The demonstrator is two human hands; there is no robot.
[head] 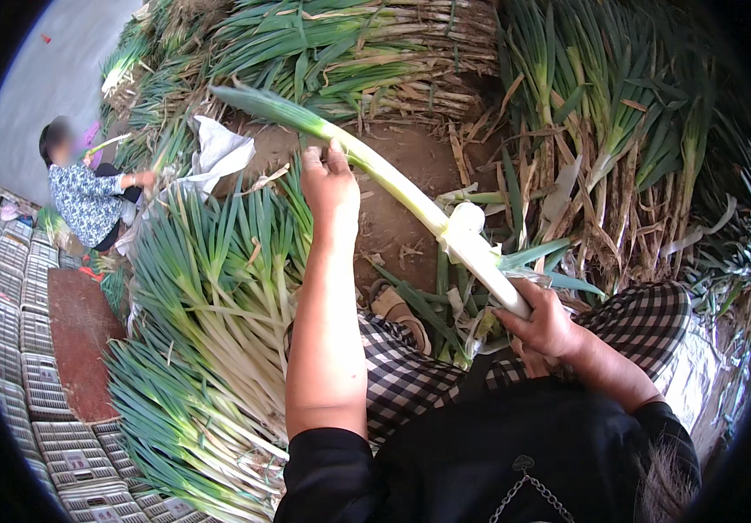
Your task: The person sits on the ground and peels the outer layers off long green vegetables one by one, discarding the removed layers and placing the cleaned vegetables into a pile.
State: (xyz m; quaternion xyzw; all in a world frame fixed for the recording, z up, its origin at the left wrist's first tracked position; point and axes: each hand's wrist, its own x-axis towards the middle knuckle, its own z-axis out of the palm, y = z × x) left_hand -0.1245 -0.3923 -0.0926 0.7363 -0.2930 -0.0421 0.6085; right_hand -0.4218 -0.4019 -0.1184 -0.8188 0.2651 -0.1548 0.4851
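A long leek-like green onion (408,196) lies diagonally in front of me, its green leaves at the upper left and its white stem at the lower right. My right hand (541,318) grips the white end. My left hand (331,173) pinches the stalk near the start of the green part, thumb and fingertips closed on it. Partway down, a peeled outer layer (465,225) hangs bunched around the stem. At my left lies a large pile of cleaned green onions (238,307), white stems toward me.
Bundled, unpeeled green onions (375,59) lie at the top, with more at the right (611,150). Loose peeled leaves (444,307) cover the ground before my knees. Another person (88,202) sits at the far left, beside stacked plastic crates (49,386) and a reddish-brown board (81,353).
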